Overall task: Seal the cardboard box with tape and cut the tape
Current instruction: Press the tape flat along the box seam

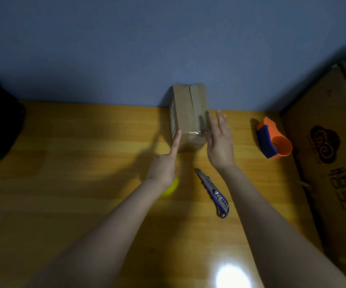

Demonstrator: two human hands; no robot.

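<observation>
Cardboard box (188,119) stands on the bench (74,163) by the wall, flanked by both hands: left hand (163,167) pointing one finger at its corner, right hand (219,142) flat, fingers apart. Utility knife (212,192) lies nearer; tape dispenser (273,140) right.

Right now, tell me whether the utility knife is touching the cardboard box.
Apart. The head view shows the utility knife lying on the table nearer the person, with bare wood between it and the cardboard box.
</observation>
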